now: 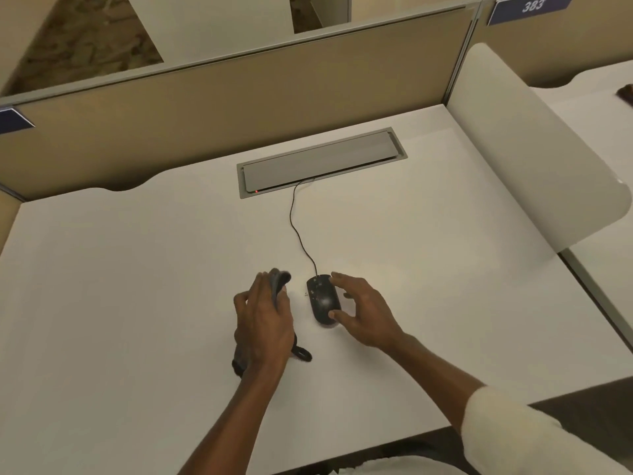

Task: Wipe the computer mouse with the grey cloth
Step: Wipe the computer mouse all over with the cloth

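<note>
A black wired computer mouse (322, 298) lies on the white desk (137, 286), a little ahead of me. My left hand (263, 323) is just left of the mouse and grips the grey cloth (279, 277). The cloth bunches above my fingers and hangs out below my palm. My right hand (363, 311) sits on the mouse's right side with fingers spread. Its thumb touches the rear of the mouse and its index fingertip is by the front. The mouse is not lifted.
The mouse cable (296, 228) runs back to a grey cable hatch (322, 162) set in the desk. A beige partition (239, 94) closes the far side. A white side panel (527, 159) stands at the right, with the desk's front edge close to me.
</note>
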`<state>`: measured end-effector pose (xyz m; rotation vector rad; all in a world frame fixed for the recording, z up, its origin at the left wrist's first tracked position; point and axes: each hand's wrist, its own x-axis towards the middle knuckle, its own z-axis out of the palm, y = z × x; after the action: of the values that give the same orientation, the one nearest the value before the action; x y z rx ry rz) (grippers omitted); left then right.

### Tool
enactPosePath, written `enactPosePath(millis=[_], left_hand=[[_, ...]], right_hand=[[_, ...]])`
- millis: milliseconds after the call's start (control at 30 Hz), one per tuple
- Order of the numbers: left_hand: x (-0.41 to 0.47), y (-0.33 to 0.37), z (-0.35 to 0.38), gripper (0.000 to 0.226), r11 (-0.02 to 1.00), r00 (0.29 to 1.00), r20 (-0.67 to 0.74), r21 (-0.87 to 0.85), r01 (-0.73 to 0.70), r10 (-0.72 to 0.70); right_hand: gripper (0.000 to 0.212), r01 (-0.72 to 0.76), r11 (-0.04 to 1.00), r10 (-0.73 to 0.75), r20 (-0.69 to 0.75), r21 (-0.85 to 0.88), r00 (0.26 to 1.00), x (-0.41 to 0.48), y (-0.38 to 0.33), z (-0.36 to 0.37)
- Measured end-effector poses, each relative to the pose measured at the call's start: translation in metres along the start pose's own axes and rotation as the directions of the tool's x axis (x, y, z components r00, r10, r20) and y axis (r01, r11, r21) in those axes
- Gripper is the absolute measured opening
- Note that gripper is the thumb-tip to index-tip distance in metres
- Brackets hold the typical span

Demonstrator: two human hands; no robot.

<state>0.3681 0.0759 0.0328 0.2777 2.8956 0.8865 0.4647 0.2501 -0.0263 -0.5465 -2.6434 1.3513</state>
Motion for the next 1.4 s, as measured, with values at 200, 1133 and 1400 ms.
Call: enactPosePath(millis=[200,1133,1400], left_hand=[[0.023,0.013,0.032,0.052,0.98,0.987,0.141,0.174,-0.1,0.076],[0.041,0.007,0.06,0.038,0.945,0.924,0.278,0.115,-0.305,0.264],[0.021,-0.002,0.069,0.058,0.903,0.863,0.412,0.178,-0.39,0.292]], right_hand=[[0.073,0.085,0.978,-0.054,0.162,-0.193,0.985,0.021,0.023,0.004],[0.059,0.078,0.961,-0.036,0.158,-0.266,0.987,0.021,0.025,0.012],[0.037,0.092,0.953,-0.049,0.151,-0.29,0.987,0.021,0.022,0.009]])
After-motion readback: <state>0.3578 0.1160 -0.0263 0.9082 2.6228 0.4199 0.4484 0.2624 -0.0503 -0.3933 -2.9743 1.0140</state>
